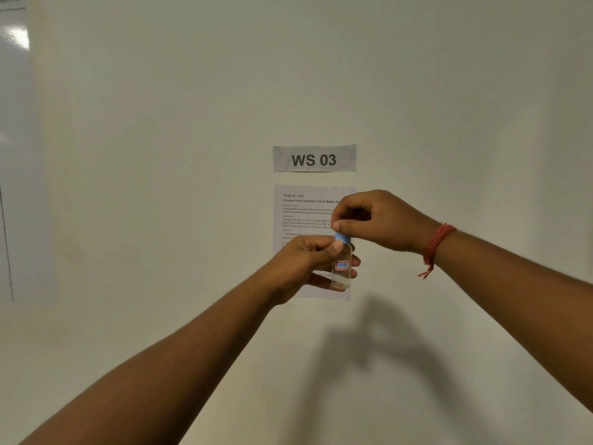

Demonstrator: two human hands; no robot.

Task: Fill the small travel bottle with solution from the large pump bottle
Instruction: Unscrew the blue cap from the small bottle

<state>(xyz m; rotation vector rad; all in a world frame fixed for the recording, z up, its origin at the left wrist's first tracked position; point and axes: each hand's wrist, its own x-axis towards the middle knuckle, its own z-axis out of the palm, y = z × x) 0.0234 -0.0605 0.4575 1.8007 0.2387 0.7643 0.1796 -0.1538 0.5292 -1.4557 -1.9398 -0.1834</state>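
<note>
I hold a small clear travel bottle (342,272) upright in the air in front of a wall. It has a red and blue label and a little liquid at its bottom. My left hand (308,264) grips its body from the left. My right hand (378,220) comes from above and pinches its blue cap (342,238) between thumb and fingers. The large pump bottle is not in view.
A pale wall (192,155) fills the view. A sign reading WS 03 (314,159) and a printed task sheet (308,213) are stuck to it behind my hands. A red thread band (436,245) circles my right wrist.
</note>
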